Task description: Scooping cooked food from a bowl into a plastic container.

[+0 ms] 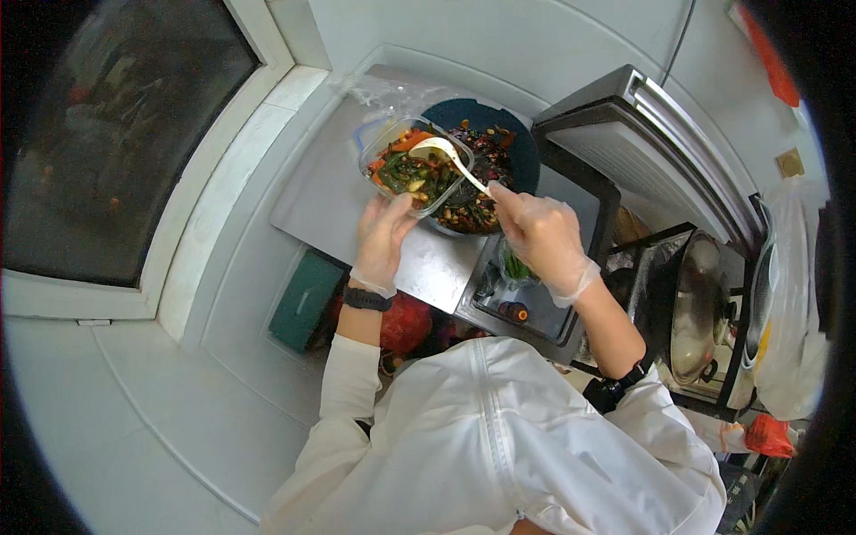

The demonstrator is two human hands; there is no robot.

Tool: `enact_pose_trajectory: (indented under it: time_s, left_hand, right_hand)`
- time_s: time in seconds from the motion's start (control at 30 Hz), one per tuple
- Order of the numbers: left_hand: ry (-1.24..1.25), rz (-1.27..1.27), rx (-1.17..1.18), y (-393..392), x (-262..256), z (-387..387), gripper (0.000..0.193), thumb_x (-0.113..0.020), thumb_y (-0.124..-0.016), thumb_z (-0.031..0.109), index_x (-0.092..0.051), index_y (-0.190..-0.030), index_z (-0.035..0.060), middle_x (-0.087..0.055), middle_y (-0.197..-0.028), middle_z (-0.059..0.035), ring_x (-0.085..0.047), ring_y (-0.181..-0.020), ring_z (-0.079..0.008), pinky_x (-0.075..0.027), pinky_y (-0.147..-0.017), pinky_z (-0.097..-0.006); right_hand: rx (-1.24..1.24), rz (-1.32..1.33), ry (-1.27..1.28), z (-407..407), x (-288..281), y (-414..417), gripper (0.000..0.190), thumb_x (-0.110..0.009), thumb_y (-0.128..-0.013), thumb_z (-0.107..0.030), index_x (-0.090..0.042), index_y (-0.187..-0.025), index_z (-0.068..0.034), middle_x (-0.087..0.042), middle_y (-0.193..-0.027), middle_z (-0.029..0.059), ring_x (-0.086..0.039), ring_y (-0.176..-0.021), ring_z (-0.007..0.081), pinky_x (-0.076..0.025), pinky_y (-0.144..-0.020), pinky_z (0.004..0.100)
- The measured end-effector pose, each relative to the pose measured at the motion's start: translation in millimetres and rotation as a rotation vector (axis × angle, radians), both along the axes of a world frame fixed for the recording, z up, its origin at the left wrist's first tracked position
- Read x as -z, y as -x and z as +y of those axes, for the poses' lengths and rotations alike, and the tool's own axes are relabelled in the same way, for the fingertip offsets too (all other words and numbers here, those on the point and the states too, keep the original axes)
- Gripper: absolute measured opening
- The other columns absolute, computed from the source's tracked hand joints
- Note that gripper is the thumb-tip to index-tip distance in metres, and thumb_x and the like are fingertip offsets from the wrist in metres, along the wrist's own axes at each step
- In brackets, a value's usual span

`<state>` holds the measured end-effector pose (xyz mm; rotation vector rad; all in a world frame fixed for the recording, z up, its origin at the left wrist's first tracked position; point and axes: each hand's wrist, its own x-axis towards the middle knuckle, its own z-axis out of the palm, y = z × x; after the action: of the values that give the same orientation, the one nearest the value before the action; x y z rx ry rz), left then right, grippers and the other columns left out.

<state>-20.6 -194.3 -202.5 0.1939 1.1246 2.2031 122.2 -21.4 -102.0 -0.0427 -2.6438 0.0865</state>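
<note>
My left hand (pixel 384 231), in a clear thin glove, grips the near edge of a clear square container (pixel 366 175) filled with mixed green and orange vegetables. In my right hand (pixel 538 231), gloved alike, is the handle of a white spoon (pixel 436 146); its bowl rests over the food in the container. Behind and partly beneath the container, a large dark blue round bowl (pixel 527 140) holds a dark vegetable mixture with pale pieces. The container's underside hides part of the bowl.
A metal worktop (pixel 321 194) lies under the bowl, with crumpled clear plastic (pixel 394 93) behind. An open appliance lid (pixel 642 160) rises at right, near a lidded pan (pixel 695 307). A small bottle (pixel 513 311) sits near my right forearm; a green box (pixel 305 299) stands lower left.
</note>
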Motion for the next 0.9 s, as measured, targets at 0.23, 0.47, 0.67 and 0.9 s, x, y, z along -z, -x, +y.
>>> enact_pose_trajectory:
  time_s: [0.23,0.47,0.67,0.9]
  left_hand:
    - [0.087,0.011,-0.058,1.9,8.1,-39.3,0.054,-0.058,-0.089,0.020,-0.035,-0.134,0.0009,-0.050,-0.128,-0.0112,-0.050,-0.117,-0.0223,-0.037,-0.102,-0.0395]
    - [0.038,-0.014,-0.134,-2.4,21.7,-75.8,0.047,-0.057,-0.090,0.019,-0.039,-0.130,0.0019,-0.051,-0.126,-0.0088,-0.052,-0.114,-0.0212,-0.038,-0.101,-0.0394]
    - [0.020,-0.052,-0.212,-8.7,36.4,-90.6,0.045,-0.057,-0.089,0.017,-0.040,-0.129,0.0047,-0.052,-0.124,-0.0073,-0.052,-0.113,-0.0197,-0.039,-0.098,-0.0378]
    - [0.024,-0.172,-0.231,-14.6,58.2,-96.5,0.052,-0.058,-0.088,0.010,-0.036,-0.134,0.0052,-0.047,-0.131,-0.0080,-0.049,-0.117,-0.0212,-0.038,-0.101,-0.0384]
  right_hand:
    - [0.167,0.117,0.346,28.6,5.3,3.8,0.021,-0.058,-0.086,-0.018,-0.064,-0.105,-0.012,-0.063,-0.072,0.0145,-0.063,-0.064,0.0310,-0.050,-0.058,0.0407]
    - [0.264,-0.356,-0.183,97.9,79.7,40.9,0.022,-0.050,-0.087,-0.013,-0.062,-0.104,-0.005,-0.065,-0.072,0.0145,-0.066,-0.065,0.0292,-0.050,-0.055,0.0394]
    - [0.217,-0.738,-0.241,71.6,64.4,28.6,0.023,-0.052,-0.084,-0.015,-0.063,-0.101,-0.005,-0.066,-0.074,0.0132,-0.065,-0.066,0.0317,-0.051,-0.057,0.0403]
    - [0.203,-0.706,0.513,59.2,44.0,34.9,0.025,-0.059,-0.080,-0.021,-0.069,-0.096,-0.004,-0.066,-0.081,0.0201,-0.064,-0.081,0.0367,-0.051,-0.074,0.0404]
